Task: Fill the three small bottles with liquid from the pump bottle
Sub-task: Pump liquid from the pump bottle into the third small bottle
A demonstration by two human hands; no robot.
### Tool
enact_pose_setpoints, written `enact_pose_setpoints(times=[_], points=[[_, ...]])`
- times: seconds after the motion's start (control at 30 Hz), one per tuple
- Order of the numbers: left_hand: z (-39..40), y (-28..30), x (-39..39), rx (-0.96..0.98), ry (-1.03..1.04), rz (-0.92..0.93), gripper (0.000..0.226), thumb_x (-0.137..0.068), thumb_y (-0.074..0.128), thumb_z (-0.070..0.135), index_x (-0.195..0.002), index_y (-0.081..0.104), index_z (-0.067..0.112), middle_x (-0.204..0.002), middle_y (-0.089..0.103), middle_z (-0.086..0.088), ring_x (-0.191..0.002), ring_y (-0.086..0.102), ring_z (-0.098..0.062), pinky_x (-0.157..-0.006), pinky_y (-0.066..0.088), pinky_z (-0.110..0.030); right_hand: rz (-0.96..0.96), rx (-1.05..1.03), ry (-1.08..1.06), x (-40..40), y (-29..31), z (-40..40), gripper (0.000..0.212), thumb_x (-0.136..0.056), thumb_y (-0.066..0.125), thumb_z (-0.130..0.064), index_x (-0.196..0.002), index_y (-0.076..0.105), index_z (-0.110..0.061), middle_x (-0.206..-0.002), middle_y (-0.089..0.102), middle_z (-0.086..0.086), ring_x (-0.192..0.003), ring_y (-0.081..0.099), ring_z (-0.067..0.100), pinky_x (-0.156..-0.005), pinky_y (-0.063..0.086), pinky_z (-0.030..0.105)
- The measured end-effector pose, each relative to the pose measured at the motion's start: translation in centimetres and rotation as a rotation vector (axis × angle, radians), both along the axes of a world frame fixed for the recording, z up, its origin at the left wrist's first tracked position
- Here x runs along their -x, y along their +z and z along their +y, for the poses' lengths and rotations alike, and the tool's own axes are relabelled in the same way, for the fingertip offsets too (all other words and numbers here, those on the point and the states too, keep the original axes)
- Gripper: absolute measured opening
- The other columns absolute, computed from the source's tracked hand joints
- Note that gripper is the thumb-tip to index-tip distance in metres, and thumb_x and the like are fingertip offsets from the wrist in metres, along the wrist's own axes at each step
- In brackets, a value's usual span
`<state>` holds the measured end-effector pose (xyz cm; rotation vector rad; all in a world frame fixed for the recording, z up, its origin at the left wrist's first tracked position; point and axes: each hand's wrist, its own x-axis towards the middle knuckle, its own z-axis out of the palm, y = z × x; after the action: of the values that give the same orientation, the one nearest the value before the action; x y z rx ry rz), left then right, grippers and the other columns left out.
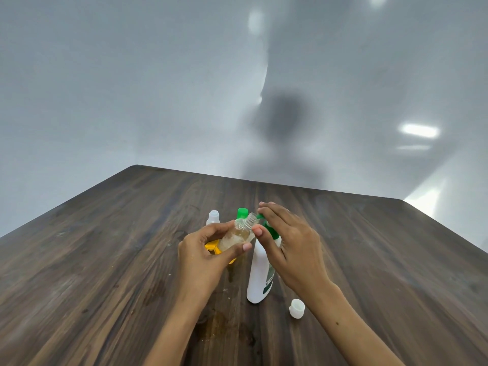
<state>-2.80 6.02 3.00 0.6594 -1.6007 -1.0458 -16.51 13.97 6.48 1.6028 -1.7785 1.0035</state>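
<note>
Beside the white pump bottle [260, 273], on its left, the left hand [208, 249] grips 1 clear small bottle [239, 233], tilted, its open neck at the green nozzle. Atop that pump bottle the right hand [287, 241] presses with straightened fingers. Behind stand a white-capped bottle [213, 217] and a green-capped bottle [242, 213]. Right of its base lies a loose white cap [297, 308].
</note>
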Motion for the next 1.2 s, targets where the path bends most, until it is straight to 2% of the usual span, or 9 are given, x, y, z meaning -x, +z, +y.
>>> enact_pose_setpoints(times=[0.2, 0.3, 0.5, 0.77, 0.9, 0.97, 1.1, 1.2], points=[[0.1, 0.1, 0.0, 0.005, -0.009, -0.008, 0.046, -0.061, 0.086, 0.033, -0.104, 0.075, 0.023, -0.099, 0.074, 0.013, -0.097, 0.066, -0.001, -0.077, 0.05, -0.011, 0.0, 0.008, 0.01, -0.1, 0.6, 0.0, 0.07, -0.093, 0.023, -0.065, -0.117, 0.066, -0.016, -0.122, 0.063, -0.003, -0.114, 0.058, 0.013, -0.091, 0.041, 0.024], [0.0, -0.1, 0.1, -0.009, -0.007, -0.011, 0.045, -0.062, 0.087, 0.029, -0.105, 0.075, 0.021, -0.1, 0.074, 0.01, -0.099, 0.067, -0.006, -0.082, 0.053, -0.02, -0.004, 0.005, -0.004, -0.2, 0.0, -0.1, 0.07, -0.093, 0.022, -0.065, -0.115, 0.067, -0.016, -0.12, 0.065, -0.003, -0.111, 0.06, 0.014, -0.091, 0.039, 0.023], [0.1, -0.3, 0.2, -0.015, -0.016, -0.016, 0.045, -0.062, 0.087, 0.03, -0.104, 0.075, 0.021, -0.1, 0.075, 0.009, -0.1, 0.068, -0.01, -0.087, 0.055, -0.03, -0.01, 0.016, 0.021, 0.1, 0.6, 0.0, 0.07, -0.093, 0.022, -0.064, -0.117, 0.066, -0.016, -0.124, 0.063, -0.003, -0.115, 0.057, 0.013, -0.093, 0.04, 0.026], [0.1, -0.2, 0.1, 0.007, -0.003, -0.018, 0.045, -0.062, 0.087, 0.029, -0.104, 0.075, 0.022, -0.098, 0.075, 0.011, -0.097, 0.068, -0.004, -0.076, 0.049, -0.007, -0.01, 0.035, -0.006, -0.3, -0.2, -0.1, 0.07, -0.093, 0.024, -0.064, -0.115, 0.067, -0.015, -0.12, 0.065, -0.001, -0.11, 0.06, 0.014, -0.091, 0.038, 0.022], [0.2, -0.1, 0.1, 0.01, -0.003, -0.011, 0.045, -0.062, 0.087, 0.028, -0.104, 0.075, 0.022, -0.098, 0.075, 0.011, -0.097, 0.068, -0.005, -0.077, 0.049, -0.011, 0.015, 0.018, 0.003, 0.0, 0.3, -0.1, 0.069, -0.093, 0.024, -0.064, -0.118, 0.065, -0.015, -0.124, 0.062, -0.002, -0.116, 0.057, 0.014, -0.094, 0.042, 0.027], [0.2, 0.0, 0.1, 0.005, -0.002, -0.006, 0.044, -0.062, 0.087, 0.028, -0.104, 0.075, 0.022, -0.098, 0.074, 0.011, -0.097, 0.067, -0.004, -0.075, 0.05, -0.009, 0.024, 0.027, 0.007, 0.0, 0.4, -0.1, 0.07, -0.093, 0.024, -0.064, -0.118, 0.066, -0.014, -0.124, 0.062, -0.001, -0.116, 0.057, 0.015, -0.094, 0.042, 0.029], [0.1, -0.1, 0.1, -0.003, 0.006, 0.003, 0.046, -0.062, 0.088, 0.027, -0.105, 0.075, 0.02, -0.099, 0.074, 0.009, -0.098, 0.068, -0.007, -0.074, 0.049, -0.005, 0.026, 0.051, -0.011, -0.2, -0.3, -0.1, 0.07, -0.094, 0.023, -0.063, -0.115, 0.067, -0.012, -0.12, 0.064, 0.0, -0.112, 0.059, 0.015, -0.09, 0.043, 0.025], [0.3, -0.2, 0.2, -0.003, -0.001, -0.008, 0.046, -0.063, 0.088, 0.026, -0.106, 0.074, 0.021, -0.101, 0.074, 0.009, -0.099, 0.067, -0.007, -0.075, 0.052, -0.009, 0.011, 0.051, -0.012, -0.2, -0.3, -0.1, 0.07, -0.094, 0.023, -0.064, -0.115, 0.067, -0.013, -0.121, 0.064, -0.001, -0.113, 0.058, 0.015, -0.09, 0.043, 0.026]])
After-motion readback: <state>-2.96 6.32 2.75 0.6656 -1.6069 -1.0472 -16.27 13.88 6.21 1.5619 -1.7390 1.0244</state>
